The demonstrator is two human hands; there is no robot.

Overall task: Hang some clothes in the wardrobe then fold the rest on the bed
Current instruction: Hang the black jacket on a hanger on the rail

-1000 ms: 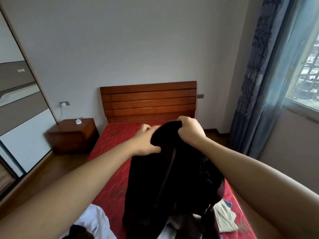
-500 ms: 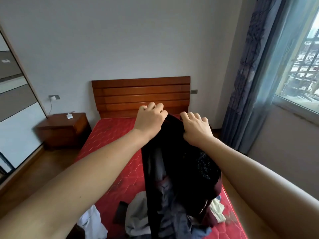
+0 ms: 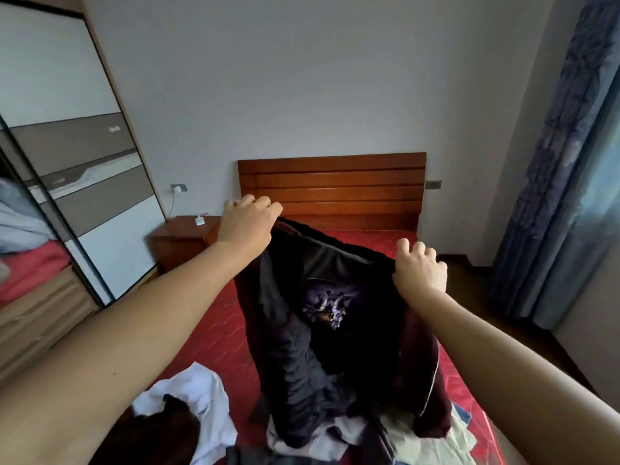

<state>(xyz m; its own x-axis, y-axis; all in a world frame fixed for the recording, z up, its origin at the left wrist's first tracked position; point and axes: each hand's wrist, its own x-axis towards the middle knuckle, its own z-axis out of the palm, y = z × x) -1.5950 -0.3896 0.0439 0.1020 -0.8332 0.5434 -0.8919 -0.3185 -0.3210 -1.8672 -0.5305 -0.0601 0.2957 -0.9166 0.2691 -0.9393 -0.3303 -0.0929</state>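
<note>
I hold a black garment (image 3: 339, 333) with a pale print on it up over the red bed (image 3: 214, 327). My left hand (image 3: 246, 224) grips its top edge at the left corner. My right hand (image 3: 419, 273) grips the same edge at the right, lower than the left. The cloth hangs spread between them, and its lower part reaches the heap of clothes (image 3: 322, 437) at the near end of the bed. A white garment (image 3: 198, 394) lies at the near left with a dark piece on it.
The wardrobe (image 3: 77, 156) with sliding panels stands at the left, with folded bedding inside its open part. A wooden nightstand (image 3: 179, 241) sits beside the headboard (image 3: 332, 189). Blue curtains (image 3: 563, 182) hang at the right above bare wooden floor.
My hands have moved apart along the garment's top edge, spreading it open so the print shows. The view has swung left, bringing more of the wardrobe in.
</note>
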